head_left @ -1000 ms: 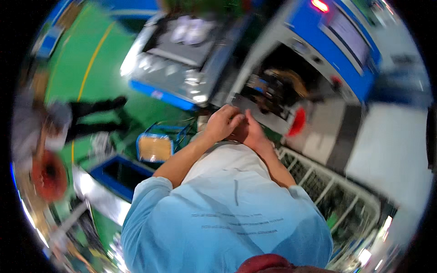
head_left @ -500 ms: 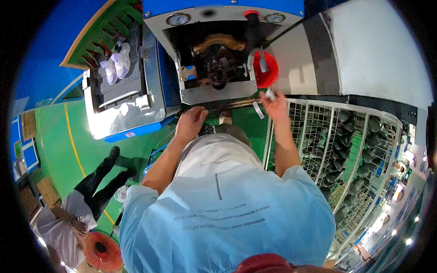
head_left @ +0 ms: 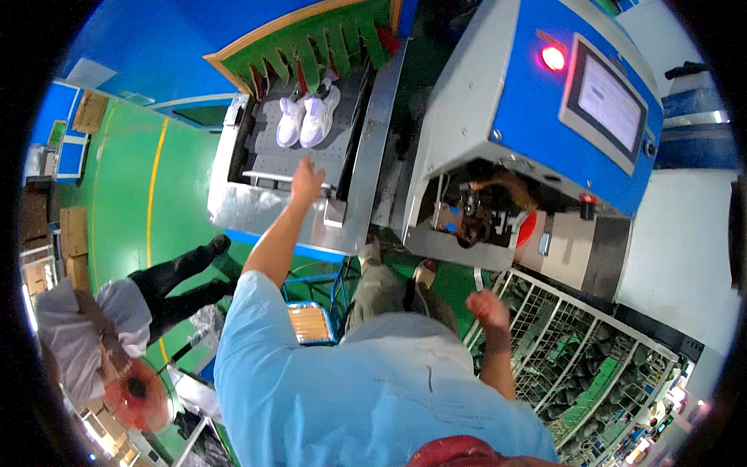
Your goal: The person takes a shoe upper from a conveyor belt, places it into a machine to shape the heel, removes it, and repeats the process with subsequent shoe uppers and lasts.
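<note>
A pair of white and lavender sneakers stands on the dark belt of a conveyor, just in front of a green strip curtain. My left hand reaches over the conveyor's near metal end, short of the shoes. Its fingers point forward and nothing shows in them. Beside the wire rack, my right hand is curled closed. Whatever it may hold is hidden by the fingers.
To the right of the conveyor is a blue and white machine with a screen and a lit red lamp. A wire rack with several dark shoe-shaped pieces stands at right. A wooden-topped stool is near my legs. Another person is at lower left by an orange fan.
My view has turned left toward the conveyor. My left hand has reached out over its near end. The right hand has drawn back from the machine; the small white thing in it no longer shows.
</note>
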A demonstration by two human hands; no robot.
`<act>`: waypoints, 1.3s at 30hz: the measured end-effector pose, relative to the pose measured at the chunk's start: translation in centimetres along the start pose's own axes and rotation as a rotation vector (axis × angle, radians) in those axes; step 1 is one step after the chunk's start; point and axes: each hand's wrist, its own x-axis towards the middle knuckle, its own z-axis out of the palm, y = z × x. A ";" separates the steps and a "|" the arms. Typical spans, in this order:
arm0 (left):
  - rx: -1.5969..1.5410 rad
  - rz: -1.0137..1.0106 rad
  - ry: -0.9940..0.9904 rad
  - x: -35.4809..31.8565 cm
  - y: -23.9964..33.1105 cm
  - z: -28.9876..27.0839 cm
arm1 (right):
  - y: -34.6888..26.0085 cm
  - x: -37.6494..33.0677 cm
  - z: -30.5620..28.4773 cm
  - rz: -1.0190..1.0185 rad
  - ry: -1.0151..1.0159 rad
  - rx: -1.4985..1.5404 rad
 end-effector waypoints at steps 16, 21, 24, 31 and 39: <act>-0.712 0.029 -0.050 8.6 -1.7 0.1 | 3.4 -4.4 10.9 0.224 0.241 -0.617; -1.147 -0.155 -0.726 -8.9 4.6 -3.7 | -2.4 -2.6 25.0 -0.047 -0.329 -0.067; -1.431 -0.229 -1.062 -19.5 12.8 -5.0 | -5.2 -1.5 31.7 -0.584 -0.349 -0.591; -1.079 -0.029 -0.519 -27.8 24.0 -2.4 | -11.6 -5.5 28.9 -0.891 -0.193 -0.721; -0.220 0.593 -0.033 -33.4 26.8 2.9 | -15.6 -9.2 18.5 -0.902 -0.169 -1.135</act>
